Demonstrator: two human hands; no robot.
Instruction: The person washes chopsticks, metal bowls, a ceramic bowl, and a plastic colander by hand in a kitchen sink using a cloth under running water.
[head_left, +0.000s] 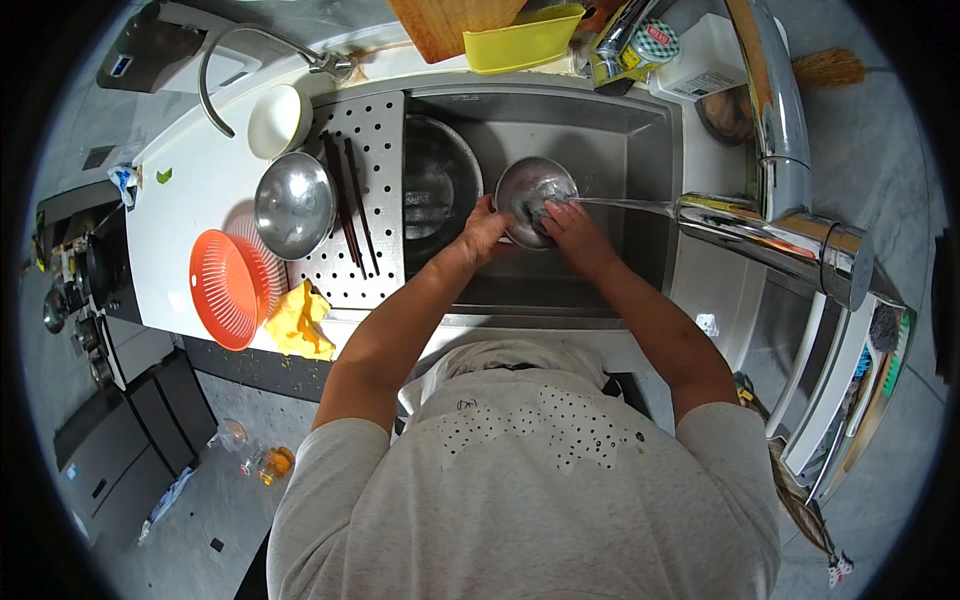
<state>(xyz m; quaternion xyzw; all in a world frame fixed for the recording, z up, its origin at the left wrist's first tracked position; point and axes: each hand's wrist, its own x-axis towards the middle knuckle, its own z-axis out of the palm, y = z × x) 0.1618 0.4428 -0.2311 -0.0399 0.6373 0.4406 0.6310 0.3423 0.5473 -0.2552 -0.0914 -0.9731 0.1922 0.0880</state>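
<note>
My left hand (486, 231) grips the near-left rim of a metal bowl (519, 187) over the sink (592, 142). Inside the bowl, the fingers of my right hand (574, 229) press on something dark and blurred that I cannot make out. A thin stream of water runs from the chrome faucet (750, 232) into the bowl. A dark round pan (450, 161) sits in the left part of the sink, partly under a perforated metal drainboard (386, 289). Several dark chopsticks (349, 210) lie on the drainboard.
Left of the sink are a white bowl (277, 120), another metal bowl (295, 206), an orange colander (225, 289) and a yellow cloth (300, 322). Behind it stand a wooden cutting board (450, 22), a yellow-green container (521, 41), a jar (652, 45) and a white jug (701, 60).
</note>
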